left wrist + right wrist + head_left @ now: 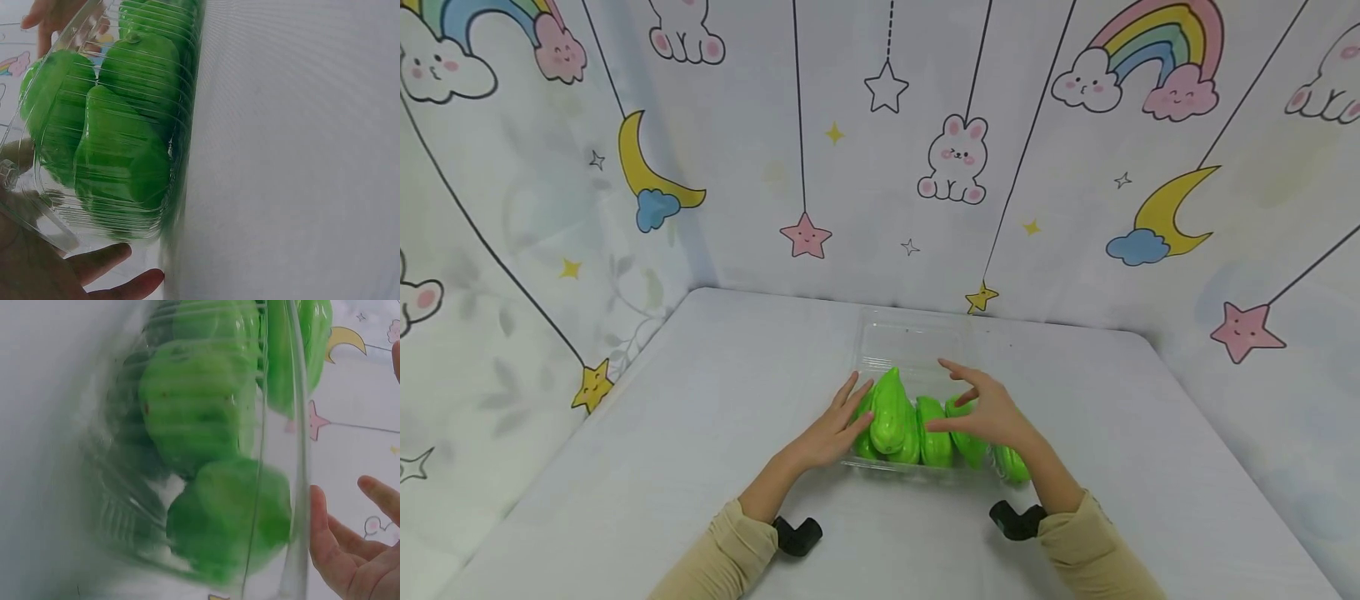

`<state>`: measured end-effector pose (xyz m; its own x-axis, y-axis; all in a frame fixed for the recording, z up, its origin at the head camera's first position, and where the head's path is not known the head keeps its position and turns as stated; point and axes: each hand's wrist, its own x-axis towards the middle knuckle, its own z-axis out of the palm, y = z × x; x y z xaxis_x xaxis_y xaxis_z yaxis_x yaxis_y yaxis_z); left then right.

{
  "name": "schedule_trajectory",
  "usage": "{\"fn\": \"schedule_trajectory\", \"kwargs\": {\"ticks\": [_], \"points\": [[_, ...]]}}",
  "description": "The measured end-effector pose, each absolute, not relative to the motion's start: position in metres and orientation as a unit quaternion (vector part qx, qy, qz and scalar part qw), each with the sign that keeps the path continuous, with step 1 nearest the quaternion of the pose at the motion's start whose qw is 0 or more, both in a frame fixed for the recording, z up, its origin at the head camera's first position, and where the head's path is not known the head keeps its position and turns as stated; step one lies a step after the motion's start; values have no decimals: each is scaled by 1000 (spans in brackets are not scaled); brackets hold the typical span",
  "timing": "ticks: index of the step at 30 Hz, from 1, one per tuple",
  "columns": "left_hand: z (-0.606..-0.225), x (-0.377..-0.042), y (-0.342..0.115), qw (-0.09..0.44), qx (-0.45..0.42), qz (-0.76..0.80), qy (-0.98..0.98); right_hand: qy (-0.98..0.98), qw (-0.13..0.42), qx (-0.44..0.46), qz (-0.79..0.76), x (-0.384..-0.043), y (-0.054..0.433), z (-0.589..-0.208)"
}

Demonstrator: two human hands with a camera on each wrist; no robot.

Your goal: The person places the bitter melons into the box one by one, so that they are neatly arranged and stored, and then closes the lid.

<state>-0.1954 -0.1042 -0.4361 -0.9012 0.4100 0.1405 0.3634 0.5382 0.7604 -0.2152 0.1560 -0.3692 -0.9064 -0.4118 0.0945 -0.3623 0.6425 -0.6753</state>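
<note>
A clear plastic box (898, 468) with its lid (913, 337) folded back holds several glossy, bright green pear-shaped pieces. One green piece (889, 412) lies on top of the others, its narrow end pointing toward the back. At the left wall is my left hand (831, 429), fingers spread, with the fingertips right at the green pieces. Over the right half hovers my right hand (988, 408), thumb and fingers wide apart with nothing between them. Below it, another green piece (1012, 465) shows at the box's right front corner. Ribbed box walls cover the pieces in both wrist views.
The box stands on a white table (715, 375). Behind it hangs a white curtain (850, 167) printed with rabbits, moons and stars. Near the sleeves, a black angled piece (797, 536) is at the left wrist and a similar black piece (1017, 521) at the right.
</note>
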Motion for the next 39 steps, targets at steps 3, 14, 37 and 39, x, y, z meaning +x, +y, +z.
{"fn": "schedule_trajectory", "kwargs": {"ticks": [3, 14, 37, 39], "points": [[-437, -195, -104, 26, 221, 426, 877, 907, 32, -212, -362, -217, 164, -370], [-438, -197, -105, 27, 218, 427, 877, 914, 19, -197, -355, -221, 191, -374], [-440, -196, -106, 29, 216, 427, 877, 913, 9, -188, -362, -217, 234, -378], [-440, -196, -106, 29, 216, 429, 877, 914, 9, -192, -358, -217, 237, -377]]}}
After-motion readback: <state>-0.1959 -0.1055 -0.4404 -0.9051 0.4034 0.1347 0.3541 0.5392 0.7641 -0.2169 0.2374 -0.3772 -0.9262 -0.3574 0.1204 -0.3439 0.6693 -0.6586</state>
